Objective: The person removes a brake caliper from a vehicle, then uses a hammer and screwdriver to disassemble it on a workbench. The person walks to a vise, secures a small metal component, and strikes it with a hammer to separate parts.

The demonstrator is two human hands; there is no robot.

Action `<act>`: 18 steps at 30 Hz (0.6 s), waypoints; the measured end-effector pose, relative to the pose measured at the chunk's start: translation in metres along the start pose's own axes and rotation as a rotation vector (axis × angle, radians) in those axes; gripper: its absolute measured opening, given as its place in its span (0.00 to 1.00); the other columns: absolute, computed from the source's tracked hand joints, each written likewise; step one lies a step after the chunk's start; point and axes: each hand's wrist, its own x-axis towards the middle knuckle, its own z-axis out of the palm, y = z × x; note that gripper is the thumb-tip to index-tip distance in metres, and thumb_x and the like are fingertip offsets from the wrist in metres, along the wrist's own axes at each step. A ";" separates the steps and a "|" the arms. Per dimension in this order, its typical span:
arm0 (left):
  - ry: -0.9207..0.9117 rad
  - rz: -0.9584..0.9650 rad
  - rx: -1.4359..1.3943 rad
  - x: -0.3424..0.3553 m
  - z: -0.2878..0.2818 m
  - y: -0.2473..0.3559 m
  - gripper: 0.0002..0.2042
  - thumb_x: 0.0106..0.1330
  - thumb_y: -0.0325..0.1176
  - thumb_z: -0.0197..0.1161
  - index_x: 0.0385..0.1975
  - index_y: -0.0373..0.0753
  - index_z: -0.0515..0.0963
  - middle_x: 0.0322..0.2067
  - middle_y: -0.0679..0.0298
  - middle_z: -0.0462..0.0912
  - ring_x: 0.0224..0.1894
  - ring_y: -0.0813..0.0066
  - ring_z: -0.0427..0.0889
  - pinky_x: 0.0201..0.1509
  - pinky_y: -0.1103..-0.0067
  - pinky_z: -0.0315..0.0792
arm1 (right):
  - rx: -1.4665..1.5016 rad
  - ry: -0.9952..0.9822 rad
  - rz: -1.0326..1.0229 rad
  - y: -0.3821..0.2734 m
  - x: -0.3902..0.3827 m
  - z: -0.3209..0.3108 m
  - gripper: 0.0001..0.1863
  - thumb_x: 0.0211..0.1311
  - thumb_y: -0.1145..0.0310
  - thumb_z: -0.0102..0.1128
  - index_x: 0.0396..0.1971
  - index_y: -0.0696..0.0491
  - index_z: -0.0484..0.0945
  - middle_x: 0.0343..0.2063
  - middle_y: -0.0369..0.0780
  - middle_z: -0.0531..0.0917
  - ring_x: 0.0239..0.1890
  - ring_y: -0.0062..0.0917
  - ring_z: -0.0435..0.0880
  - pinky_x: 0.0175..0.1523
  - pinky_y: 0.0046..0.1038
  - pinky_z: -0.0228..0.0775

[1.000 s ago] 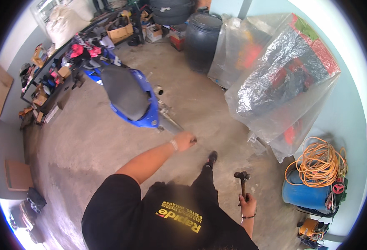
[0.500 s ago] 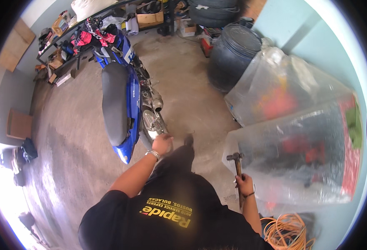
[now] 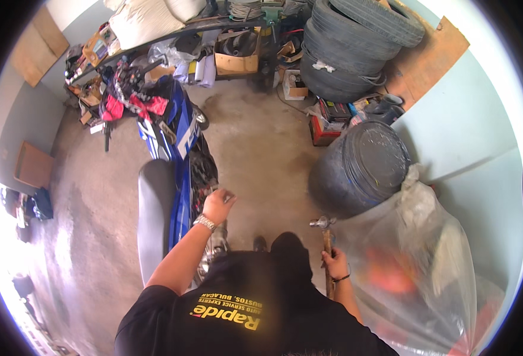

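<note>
In my right hand (image 3: 334, 264) is a hammer (image 3: 327, 240), gripped by its wooden handle with the metal head pointing up and away from me. My left hand (image 3: 217, 205) is held out in front, fingers curled in. Whatever may be between those fingers is too small to make out. Just left of that hand stands a blue motorcycle (image 3: 187, 137) with a long dark seat (image 3: 156, 207); my left forearm passes over its side. A clear plastic sheet (image 3: 445, 249) hangs over reddish things beside my right hand.
A black lidded drum (image 3: 362, 169) stands ahead on the right. Behind it are stacked tires (image 3: 347, 53) and a red box (image 3: 323, 132). A loaded shelf (image 3: 214, 26) runs along the far wall, with a cardboard box (image 3: 237, 56) on it. Concrete floor (image 3: 255, 142) lies ahead.
I have walked forward along the motorcycle toward the shelf; the drum and tires are nearer. My left hand has moved from the rear wheel to beside the engine. The hammer stays in my right hand.
</note>
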 end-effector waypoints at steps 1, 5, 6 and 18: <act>0.000 0.083 0.011 0.043 -0.005 0.014 0.11 0.64 0.40 0.69 0.36 0.39 0.84 0.36 0.55 0.85 0.44 0.53 0.84 0.50 0.63 0.77 | 0.008 -0.008 -0.056 -0.023 0.025 -0.001 0.13 0.68 0.67 0.66 0.37 0.63 0.77 0.25 0.38 0.80 0.22 0.21 0.80 0.28 0.26 0.75; 0.058 0.329 0.144 0.210 -0.009 0.064 0.09 0.65 0.39 0.69 0.34 0.39 0.83 0.34 0.56 0.84 0.40 0.53 0.83 0.47 0.63 0.77 | 0.042 -0.059 -0.139 -0.112 0.140 -0.012 0.17 0.71 0.66 0.64 0.50 0.62 0.75 0.24 0.36 0.79 0.21 0.20 0.78 0.28 0.24 0.74; 0.082 0.358 0.171 0.247 -0.008 0.077 0.09 0.64 0.38 0.69 0.34 0.39 0.83 0.33 0.56 0.84 0.39 0.54 0.84 0.46 0.64 0.78 | 0.089 -0.081 -0.160 -0.138 0.175 -0.013 0.19 0.71 0.66 0.63 0.54 0.62 0.74 0.25 0.36 0.79 0.21 0.20 0.78 0.28 0.24 0.74; 0.238 0.546 0.178 0.473 -0.068 0.202 0.05 0.59 0.31 0.72 0.30 0.42 0.82 0.24 0.63 0.79 0.25 0.60 0.80 0.30 0.69 0.76 | -0.399 -0.013 -0.820 -0.501 0.510 0.075 0.17 0.61 0.59 0.74 0.44 0.53 0.86 0.27 0.43 0.79 0.29 0.32 0.79 0.37 0.31 0.73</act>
